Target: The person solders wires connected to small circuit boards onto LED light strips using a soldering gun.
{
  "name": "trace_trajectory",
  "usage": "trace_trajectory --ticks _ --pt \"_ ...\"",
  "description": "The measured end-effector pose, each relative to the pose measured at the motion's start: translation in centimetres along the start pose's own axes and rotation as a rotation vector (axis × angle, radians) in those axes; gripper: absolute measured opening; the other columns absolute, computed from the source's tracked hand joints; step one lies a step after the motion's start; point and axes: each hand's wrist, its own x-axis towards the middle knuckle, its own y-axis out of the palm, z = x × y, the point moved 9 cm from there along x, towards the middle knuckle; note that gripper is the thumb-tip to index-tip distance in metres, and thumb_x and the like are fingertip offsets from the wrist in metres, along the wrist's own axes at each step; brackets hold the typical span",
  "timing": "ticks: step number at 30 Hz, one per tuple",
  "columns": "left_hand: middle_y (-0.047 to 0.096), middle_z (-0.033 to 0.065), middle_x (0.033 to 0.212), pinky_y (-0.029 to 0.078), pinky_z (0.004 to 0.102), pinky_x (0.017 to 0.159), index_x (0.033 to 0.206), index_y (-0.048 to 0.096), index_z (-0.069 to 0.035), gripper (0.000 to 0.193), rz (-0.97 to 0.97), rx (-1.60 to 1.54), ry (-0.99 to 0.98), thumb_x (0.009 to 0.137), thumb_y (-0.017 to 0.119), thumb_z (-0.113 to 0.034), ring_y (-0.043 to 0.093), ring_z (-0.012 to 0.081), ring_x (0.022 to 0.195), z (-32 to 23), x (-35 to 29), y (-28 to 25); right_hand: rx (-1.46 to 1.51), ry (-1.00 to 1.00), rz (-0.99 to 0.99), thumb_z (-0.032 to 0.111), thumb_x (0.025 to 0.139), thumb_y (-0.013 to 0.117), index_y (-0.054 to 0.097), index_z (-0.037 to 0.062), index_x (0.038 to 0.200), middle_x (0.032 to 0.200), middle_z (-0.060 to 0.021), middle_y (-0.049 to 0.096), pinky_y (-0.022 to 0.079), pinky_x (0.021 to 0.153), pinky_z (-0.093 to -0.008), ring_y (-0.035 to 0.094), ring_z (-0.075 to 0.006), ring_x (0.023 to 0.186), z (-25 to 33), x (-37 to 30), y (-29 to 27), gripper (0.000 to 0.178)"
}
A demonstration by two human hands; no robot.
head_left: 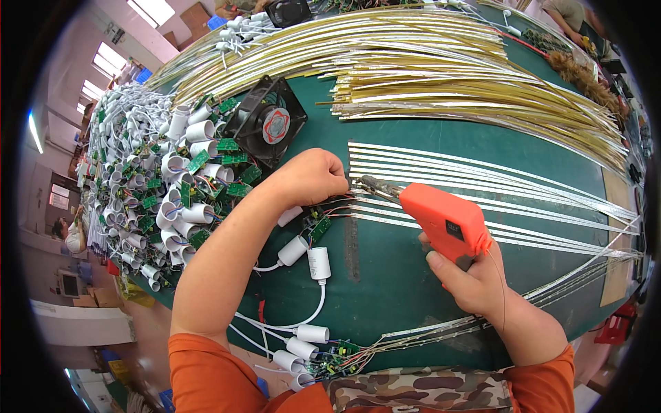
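My right hand (475, 275) is wrapped round the grip of an orange-red soldering gun (441, 215) with a small dark display on its side. The gun's dark metal nose (377, 184) points left, its tip close to the left ends of several narrow white strips (420, 221) laid side by side. At those ends my left hand (317, 175) is closed in a pinch; its fingertips are turned away, hiding what they hold. Just below it, thin wires run from green circuit boards (319, 229) to strip ends, with white cylindrical sockets (319, 263) on white cables alongside.
A large heap of white sockets with circuit boards (200, 131) covers the table's left side. A black fan (267, 122) stands by it. Long yellow-and-white strips (441, 76) are piled at the back. Sockets (303, 347) wired to strips lie near my body. Other people work beyond the table.
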Motion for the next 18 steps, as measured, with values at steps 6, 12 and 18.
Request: trace_trajectory --ticks 6,12,18 --pt "0.065 0.0086 0.068 0.047 0.0329 0.059 0.076 0.069 -0.001 0.016 0.023 -0.024 0.002 0.075 0.071 -0.016 0.057 0.0166 0.062 -0.09 0.19 0.13 0.042 -0.034 -0.009 0.005 0.09 0.064 0.056 0.0002 0.127 0.114 -0.0082 0.066 0.051 0.093 -0.0329 0.063 -0.0153 0.105 0.09 0.04 -0.21 0.039" --pt "0.065 0.0084 0.068 0.048 0.0324 0.061 0.077 0.069 -0.001 0.015 0.021 -0.025 -0.021 0.075 0.072 -0.016 0.058 0.0162 0.064 -0.17 0.02 0.16 -0.03 -0.036 -0.014 0.008 0.089 0.066 0.052 0.0006 0.133 0.114 -0.0097 0.067 0.05 0.092 -0.0334 0.064 -0.0177 0.103 -0.15 -0.19 -0.54 0.047" --pt "0.058 0.0001 0.063 0.04 0.0284 0.056 0.073 0.067 0.0 0.011 0.01 -0.049 0.0 0.077 0.07 -0.01 0.048 0.0082 0.06 -0.32 -0.19 0.15 -0.047 -0.028 -0.029 0.011 0.087 0.07 0.051 0.0023 0.133 0.109 -0.0095 0.068 0.051 0.081 -0.0324 0.064 -0.0182 0.093 -0.07 -0.38 -0.74 0.05"
